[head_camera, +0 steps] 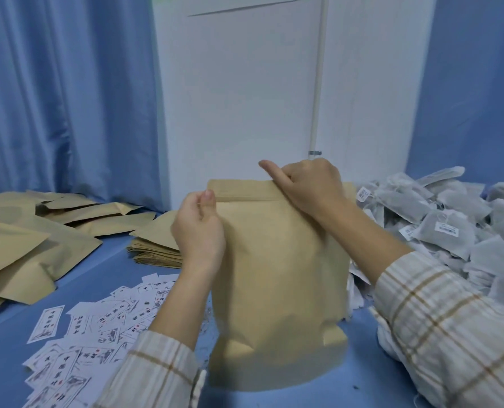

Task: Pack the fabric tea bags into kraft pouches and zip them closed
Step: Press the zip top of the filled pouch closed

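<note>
My left hand (pixel 199 228) is pinching with curled fingers; my right hand (pixel 309 184) is gripping, thumb sticking out.

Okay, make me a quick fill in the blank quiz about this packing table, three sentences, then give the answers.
1. Both hands pinch the top strip of the upright brown kraft paper pouch, the left hand at its ____ corner.
2. The heap of grey fabric tea bags lies to the pouch's ____.
3. The scattered white printed paper labels lie on a ____ table.

Answers: left; right; blue
</note>
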`<action>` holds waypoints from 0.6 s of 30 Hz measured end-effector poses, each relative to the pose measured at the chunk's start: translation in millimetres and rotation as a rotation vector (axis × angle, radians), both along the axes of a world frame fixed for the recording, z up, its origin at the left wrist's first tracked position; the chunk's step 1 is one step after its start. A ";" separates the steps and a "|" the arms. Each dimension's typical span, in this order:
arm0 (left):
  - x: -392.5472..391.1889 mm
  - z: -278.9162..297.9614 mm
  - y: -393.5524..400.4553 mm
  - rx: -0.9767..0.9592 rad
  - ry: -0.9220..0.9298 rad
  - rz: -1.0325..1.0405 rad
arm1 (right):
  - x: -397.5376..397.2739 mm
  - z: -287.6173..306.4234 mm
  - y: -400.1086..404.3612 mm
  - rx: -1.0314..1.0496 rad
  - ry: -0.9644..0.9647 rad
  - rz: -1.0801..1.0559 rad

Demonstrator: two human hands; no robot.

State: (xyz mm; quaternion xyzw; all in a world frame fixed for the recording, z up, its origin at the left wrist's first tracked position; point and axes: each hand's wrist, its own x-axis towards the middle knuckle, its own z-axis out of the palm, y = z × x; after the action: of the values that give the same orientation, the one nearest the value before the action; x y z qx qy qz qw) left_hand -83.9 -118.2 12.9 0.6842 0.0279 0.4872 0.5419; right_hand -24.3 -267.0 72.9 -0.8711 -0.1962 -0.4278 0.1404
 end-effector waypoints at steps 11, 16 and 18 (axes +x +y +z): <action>4.9 -4.7 23.0 0.013 0.029 0.044 | 9.6 -6.5 -36.1 0.140 0.124 -0.023; 9.2 -4.4 23.7 -0.115 0.141 -0.209 | 16.5 -11.3 -40.7 0.295 0.111 -0.016; 5.3 -12.9 30.1 -0.111 0.364 -0.421 | 21.3 -13.3 -44.5 0.404 0.089 -0.034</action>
State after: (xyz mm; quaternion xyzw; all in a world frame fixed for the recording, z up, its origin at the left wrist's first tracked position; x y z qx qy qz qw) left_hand -78.6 -88.0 0.0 0.7204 0.0089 0.2310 0.6540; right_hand -3.0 -311.5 59.6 -0.8464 -0.0854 -0.4217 0.3139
